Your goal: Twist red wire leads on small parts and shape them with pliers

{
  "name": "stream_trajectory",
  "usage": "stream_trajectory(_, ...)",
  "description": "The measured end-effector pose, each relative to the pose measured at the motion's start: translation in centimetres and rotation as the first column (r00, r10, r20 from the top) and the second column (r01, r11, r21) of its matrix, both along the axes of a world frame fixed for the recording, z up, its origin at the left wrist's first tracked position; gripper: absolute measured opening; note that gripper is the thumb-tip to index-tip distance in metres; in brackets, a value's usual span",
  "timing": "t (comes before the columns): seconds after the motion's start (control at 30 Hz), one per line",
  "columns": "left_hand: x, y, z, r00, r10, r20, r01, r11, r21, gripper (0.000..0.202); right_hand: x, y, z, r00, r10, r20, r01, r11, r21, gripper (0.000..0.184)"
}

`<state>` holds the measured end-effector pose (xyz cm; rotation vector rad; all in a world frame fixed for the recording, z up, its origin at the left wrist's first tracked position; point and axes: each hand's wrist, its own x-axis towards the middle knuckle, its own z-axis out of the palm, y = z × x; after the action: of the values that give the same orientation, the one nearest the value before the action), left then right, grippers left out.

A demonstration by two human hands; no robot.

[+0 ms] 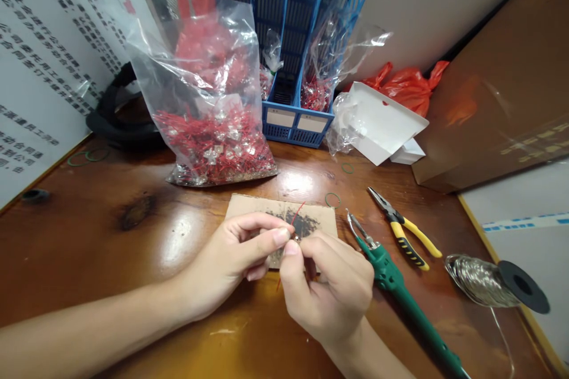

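Note:
Above a scorched cardboard piece (240, 205), my two hands meet fingertip to fingertip. My left hand (244, 249) pinches a thin red wire (299, 211), whose end sticks up past the fingers. Thumb and forefinger of my right hand (331, 284) are closed on a tiny shiny metal part (295, 237) at the wire; the fingers mostly hide it. To the right of my hands lies a green soldering iron (400, 293), tip pointing away from me. Yellow-and-black long-nose pliers (402, 228) rest beyond it.
A clear bag (217, 136) of red-wired metal parts stands at back left, beside a blue divided rack (297, 124). On the right are a solder wire spool (484, 281), a white box (384, 124) and a large cardboard carton (498, 100). Green rings (332, 200) lie on the table.

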<state>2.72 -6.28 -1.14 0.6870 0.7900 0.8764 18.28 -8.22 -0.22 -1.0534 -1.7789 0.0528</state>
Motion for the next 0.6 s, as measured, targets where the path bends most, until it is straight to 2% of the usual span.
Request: stream_trajectory(0.6, -0.01, 0.0, 0.04, 0.999, -0.007, -0.037, 0.007, 1.0, 0.016, 0.038, -0.17, 0.11, -0.13, 1.0, -0.03, -0.005, 0.03, 1.0, 0.01, 0.033)
